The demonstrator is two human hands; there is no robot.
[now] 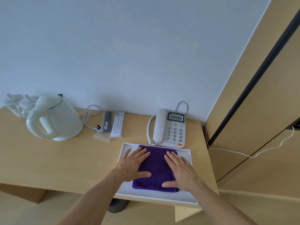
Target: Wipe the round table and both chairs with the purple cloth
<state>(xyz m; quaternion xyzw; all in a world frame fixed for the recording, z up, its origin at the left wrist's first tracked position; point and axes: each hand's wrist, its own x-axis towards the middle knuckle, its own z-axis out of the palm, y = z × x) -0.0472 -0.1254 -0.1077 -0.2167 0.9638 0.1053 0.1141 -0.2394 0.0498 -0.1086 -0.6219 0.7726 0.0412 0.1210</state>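
A folded purple cloth (156, 169) lies flat in a shallow white tray (186, 196) at the front right of a wooden desk (65, 161). My left hand (133, 164) rests flat on the cloth's left side, fingers straight and spread. On the cloth's right side my right hand (180, 172) lies flat too, thumb pointing inward. Neither hand grips the cloth. No round table or chair is in view.
A white kettle (55, 117) stands at the left, cups behind it. Two remotes (113, 123) lie mid-desk. A white desk phone (169, 127) sits just behind the tray, its cord (243, 154) trailing right. A wooden wardrobe (259, 103) stands to the right.
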